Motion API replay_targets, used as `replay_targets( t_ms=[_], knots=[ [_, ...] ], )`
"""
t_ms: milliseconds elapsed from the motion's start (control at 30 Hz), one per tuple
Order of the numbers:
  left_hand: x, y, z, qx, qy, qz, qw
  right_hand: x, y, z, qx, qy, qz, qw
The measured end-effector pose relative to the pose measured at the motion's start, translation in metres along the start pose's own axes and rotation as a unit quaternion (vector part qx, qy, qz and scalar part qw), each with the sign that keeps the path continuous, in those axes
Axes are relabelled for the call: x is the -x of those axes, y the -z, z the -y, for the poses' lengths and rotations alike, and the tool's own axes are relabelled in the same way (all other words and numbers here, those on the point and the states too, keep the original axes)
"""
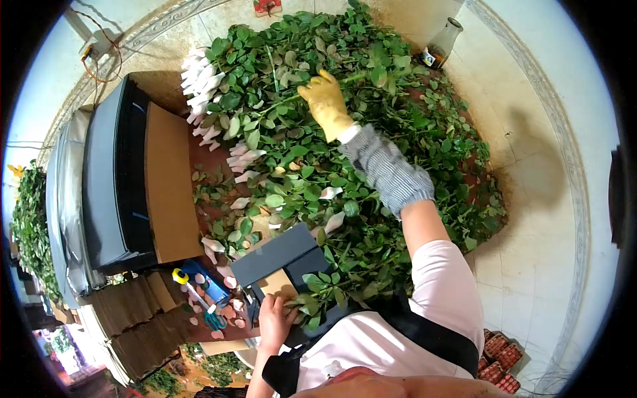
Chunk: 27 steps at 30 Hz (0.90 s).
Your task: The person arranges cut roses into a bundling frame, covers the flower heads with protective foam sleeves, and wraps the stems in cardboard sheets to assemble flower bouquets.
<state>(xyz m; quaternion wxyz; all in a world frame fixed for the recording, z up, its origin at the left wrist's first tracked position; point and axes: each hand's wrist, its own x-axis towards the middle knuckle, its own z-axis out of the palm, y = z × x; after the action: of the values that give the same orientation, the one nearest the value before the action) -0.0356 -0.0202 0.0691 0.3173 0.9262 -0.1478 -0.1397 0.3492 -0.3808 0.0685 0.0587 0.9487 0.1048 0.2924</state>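
Note:
My right hand (325,103), in a yellow glove with a grey knit sleeve, is closed round a leafy rose stem (282,102) above the pile of roses (292,60). Pale sleeves (199,79) cover the buds along the pile's left side. Bare and low in the view, my left hand (275,322) has curled fingers at a leafy rose stem (312,302), beside a brown cardboard piece (277,284). Its fingertips are partly hidden. The cardboard lies against a dark grey folded board (275,255) in front of my body.
A large black box with a brown cardboard side (172,186) stands at left. Below it are stacked corrugated sheets (133,312), teal-handled scissors (213,320), a blue box (207,284) and loose petals. A glass bottle (443,43) stands behind the pile; red-brown bundles (501,358) lie lower right.

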Motion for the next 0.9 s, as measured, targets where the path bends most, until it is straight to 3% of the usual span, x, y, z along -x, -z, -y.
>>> replay_targets(
  t_ms=[33,167,200,267,300,367,433,500,567,633,700,733,833,867,900],
  knots=[
    [-0.001,-0.002,0.001,0.007,-0.011,-0.008,1.0,0.003,0.02,-0.005,-0.014,0.017,-0.044,0.999],
    [0.011,-0.003,0.008,0.021,-0.006,-0.007,1.0,0.062,0.136,-0.03,-0.192,0.041,0.023,0.98],
    [0.013,-0.005,0.018,0.064,-0.039,-0.014,0.997,0.08,0.157,-0.034,-0.254,0.037,0.084,0.963],
    [0.015,0.005,0.029,0.161,-0.042,0.069,0.984,0.13,0.184,-0.044,-0.326,0.051,0.213,0.92],
    [0.013,0.006,0.036,0.147,-0.092,0.066,0.983,0.157,0.19,-0.04,-0.351,0.053,0.265,0.896],
    [0.013,0.003,0.034,0.107,-0.087,0.047,0.989,0.2,0.213,-0.019,-0.407,0.03,0.351,0.843],
    [0.006,0.005,0.02,0.035,-0.043,0.049,0.997,0.253,0.208,0.01,-0.338,0.079,0.319,0.882],
    [0.002,-0.001,0.015,-0.029,-0.052,0.048,0.997,0.283,0.198,0.042,-0.193,0.025,0.494,0.847],
    [0.003,-0.002,0.006,-0.105,-0.093,0.013,0.99,0.306,0.206,0.053,-0.273,0.069,0.295,0.913],
    [-0.001,0.006,-0.001,-0.208,-0.175,-0.051,0.961,0.303,0.219,0.059,-0.219,0.033,0.303,0.927],
    [-0.002,0.009,-0.003,-0.173,-0.167,-0.064,0.968,0.308,0.219,0.068,-0.202,0.021,0.238,0.95],
    [-0.002,0.001,0.01,-0.106,-0.133,-0.018,0.985,0.332,0.2,0.074,-0.226,-0.02,0.213,0.95],
    [0.0,-0.004,0.011,-0.049,-0.117,-0.042,0.991,0.347,0.18,0.053,-0.438,-0.147,0.357,0.811],
    [0.002,-0.004,0.007,-0.031,-0.101,-0.051,0.993,0.322,0.191,0.035,-0.49,-0.16,0.466,0.719],
    [0.004,-0.009,0.011,-0.025,-0.111,-0.076,0.991,0.311,0.188,0.014,-0.565,-0.138,0.489,0.649]
  ],
)
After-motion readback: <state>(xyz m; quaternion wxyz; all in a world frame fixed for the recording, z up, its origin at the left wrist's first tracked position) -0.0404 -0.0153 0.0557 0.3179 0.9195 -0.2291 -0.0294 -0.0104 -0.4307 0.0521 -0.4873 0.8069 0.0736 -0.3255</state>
